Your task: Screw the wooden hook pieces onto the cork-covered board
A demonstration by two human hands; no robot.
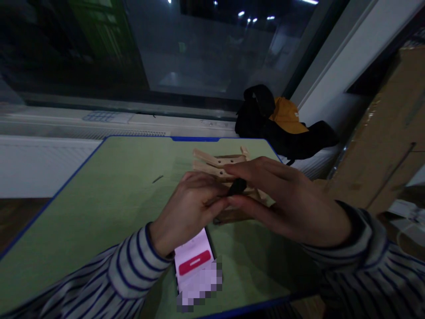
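Both my hands meet over the middle of a green mat (109,208). My left hand (189,206) is closed, its fingertips pinched against the tip of a small black tool (236,186). My right hand (285,199) holds that black tool between thumb and fingers. Just behind and under the hands lies a light wooden assembly (217,161) of flat slats with small holes. What the left fingertips pinch is too small to make out.
A phone (195,266) with a lit screen and a red button lies on the mat near the front edge. A small dark sliver (157,179) rests on the mat to the left. A black bag and orange cap (285,117) sit on the sill behind. Cardboard boxes (388,133) stand at the right.
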